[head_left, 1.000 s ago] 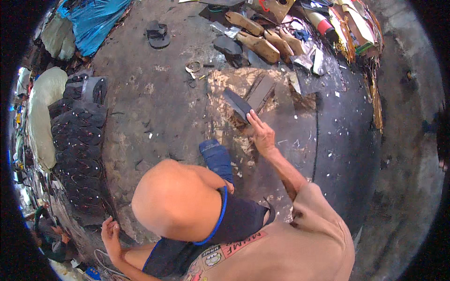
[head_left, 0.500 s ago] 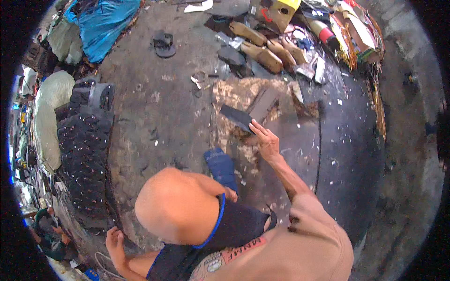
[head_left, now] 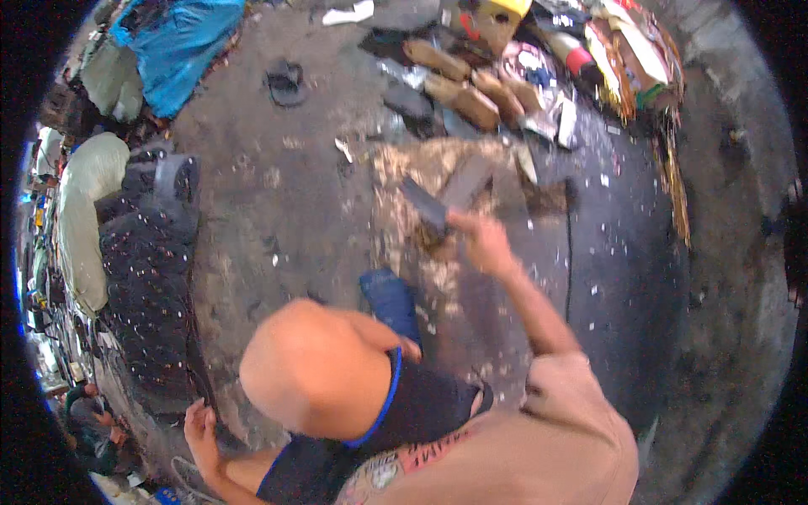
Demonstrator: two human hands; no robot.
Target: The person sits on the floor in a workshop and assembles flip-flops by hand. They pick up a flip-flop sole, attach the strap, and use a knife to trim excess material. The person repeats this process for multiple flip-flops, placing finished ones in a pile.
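Observation:
My right hand (head_left: 484,241) is closed around the near end of a dark, flat, blade-like piece (head_left: 425,204), blurred by motion. The piece is held over a worn, patchy board (head_left: 396,160) on the floor. Under and beside it lies a grey-brown flat strip (head_left: 468,179). My left hand (head_left: 200,425) is low at the left, its fingers loosely bent and apart with nothing seen in them. It is nearest to the lower end of a long pile of black sandals or straps (head_left: 147,295). A blue shoe-shaped thing (head_left: 390,305) lies beyond my bent knee (head_left: 303,366).
Several wooden shoe lasts (head_left: 463,101) and scraps lie at the far right, below a yellow-topped box (head_left: 492,23). A black sandal (head_left: 286,82) lies far off. A blue plastic sheet (head_left: 181,55) and a pale sack (head_left: 84,223) stand left. Another person (head_left: 97,429) is at lower left.
My right hand has shifted slightly, and the dark piece has turned to a steeper angle over the board. The view has shifted a little. My left hand has barely moved.

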